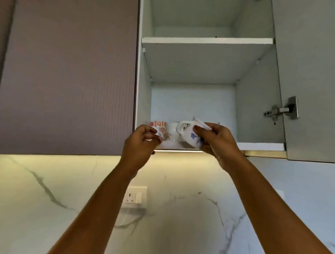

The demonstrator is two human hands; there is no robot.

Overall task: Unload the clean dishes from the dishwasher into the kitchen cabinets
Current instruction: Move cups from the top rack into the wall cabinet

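**Cups going onto the lower shelf**

The left hand [142, 140] is pinching a small floral cup [161, 134] at the cabinet shelf's [259, 146] front edge. The right hand [215, 139] is clasping a blue-flowered mug [189, 136], holding it tilted, likely to clear that edge near the red-patterned cup [158, 124].

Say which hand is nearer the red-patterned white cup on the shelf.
Left. The left hand, holding a floral cup, is just below the red-patterned white cup; the right hand, farther right, grips a blue-flowered mug.
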